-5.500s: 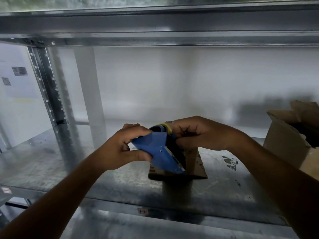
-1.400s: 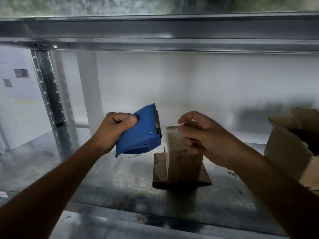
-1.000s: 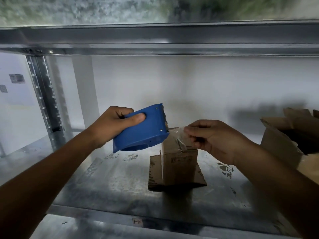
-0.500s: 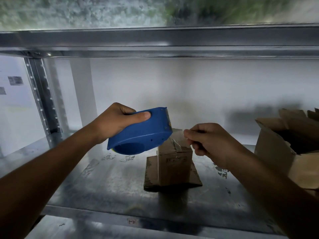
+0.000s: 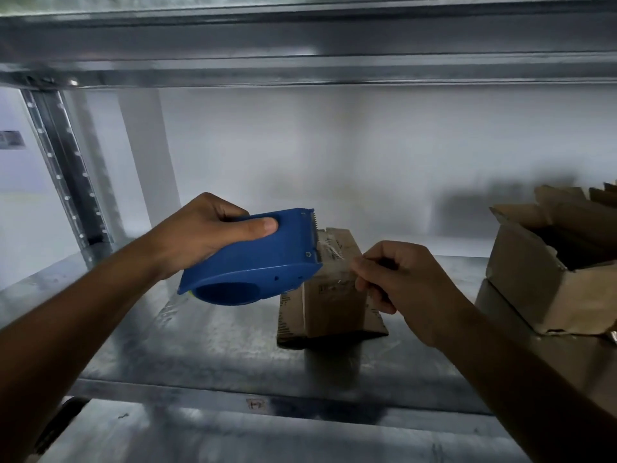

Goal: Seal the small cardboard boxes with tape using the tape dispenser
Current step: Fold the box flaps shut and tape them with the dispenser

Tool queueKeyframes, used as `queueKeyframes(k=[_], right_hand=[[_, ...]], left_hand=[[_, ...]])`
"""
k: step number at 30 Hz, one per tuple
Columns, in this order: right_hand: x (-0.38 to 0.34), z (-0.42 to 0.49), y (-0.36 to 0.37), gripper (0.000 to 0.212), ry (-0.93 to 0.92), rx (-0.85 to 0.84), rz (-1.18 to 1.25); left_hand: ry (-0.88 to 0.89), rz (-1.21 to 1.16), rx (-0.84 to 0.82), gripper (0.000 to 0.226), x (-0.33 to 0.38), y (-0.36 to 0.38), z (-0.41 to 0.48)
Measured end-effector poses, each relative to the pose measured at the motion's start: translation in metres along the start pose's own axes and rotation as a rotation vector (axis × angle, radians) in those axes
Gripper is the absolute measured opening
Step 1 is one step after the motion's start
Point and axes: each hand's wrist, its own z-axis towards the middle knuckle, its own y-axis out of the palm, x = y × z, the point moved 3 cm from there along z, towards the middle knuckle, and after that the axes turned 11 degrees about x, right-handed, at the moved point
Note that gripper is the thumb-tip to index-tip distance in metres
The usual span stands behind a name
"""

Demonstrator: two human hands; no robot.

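Head view: tape dispenser [image 5: 253,259] lies left-right, teeth pointing right at box [image 5: 334,295].

- The left hand [image 5: 207,235], on an arm reaching in from the near left, grips a blue tape dispenser [image 5: 267,262], thumb laid flat along its side.
- The right hand [image 5: 404,282], arm entering from the near right, is curled, with thumb and forefinger pinching clear tape [image 5: 330,251].

One tape dispenser [image 5: 253,262], one small upright box [image 5: 334,302], two hands [image 5: 200,235] [image 5: 404,282].
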Motion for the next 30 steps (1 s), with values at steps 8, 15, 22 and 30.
queueKeyframes(k=[8, 15, 22, 30], right_hand=[[-0.002, 0.0, -0.007, 0.017, 0.041, 0.052, 0.065], [-0.02, 0.005, -0.014, 0.016, -0.045, 0.064, 0.065], [-0.027, 0.003, -0.012, 0.016, -0.106, 0.075, 0.107], [-0.032, 0.002, -0.018, 0.016, -0.182, 0.116, 0.158]], left_hand=[[0.112, 0.008, -0.006, 0.063, -0.011, -0.009, -0.002], [0.137, 0.045, -0.024, 0.083, -0.026, -0.009, 0.005], [0.228, 0.121, 0.012, 0.065, -0.031, -0.007, 0.004], [0.331, -0.116, 0.11, 0.084, -0.044, -0.017, -0.003]])
